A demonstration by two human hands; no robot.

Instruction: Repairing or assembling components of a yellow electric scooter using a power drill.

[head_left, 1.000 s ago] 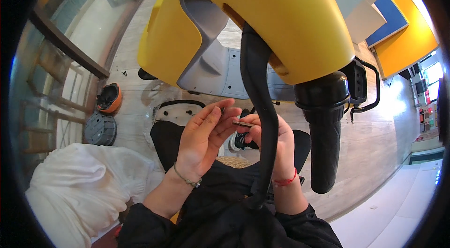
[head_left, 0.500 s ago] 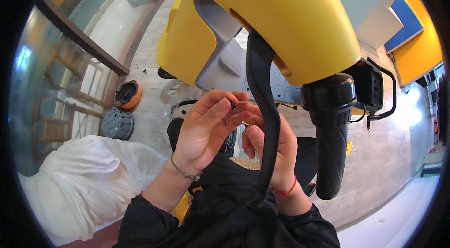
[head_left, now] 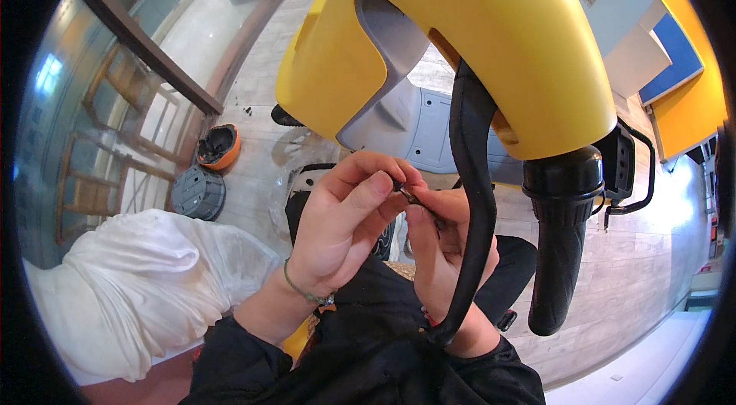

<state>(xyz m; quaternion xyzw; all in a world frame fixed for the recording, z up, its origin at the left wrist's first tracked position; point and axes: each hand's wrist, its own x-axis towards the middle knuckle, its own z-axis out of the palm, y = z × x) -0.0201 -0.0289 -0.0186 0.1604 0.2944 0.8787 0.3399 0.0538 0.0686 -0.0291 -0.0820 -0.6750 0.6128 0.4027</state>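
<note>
Plank floor (head_left: 613, 267) below; left hand (head_left: 335, 225) pinches a dark bit (head_left: 397, 185), right hand (head_left: 446, 248) a metal piece (head_left: 411, 196) alongside, prob for steadiness.

Brightly lit, and white glare blazed off the floor (head_left: 675, 202) at right; the dark frame (head_left: 146, 46) bowed leftward!

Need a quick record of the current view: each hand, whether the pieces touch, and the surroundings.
Left hand: pinching a small dark part
Right hand: pinching a slim metallic piece
Contact: pieces very close; touching or joined, cannot tell
Crossing before right hand: curved black lever
Vehicle: yellow body, black handlebar grip
Left floor: orange helmet-like shell beside grey round tub
Lower left: white cloth
</note>
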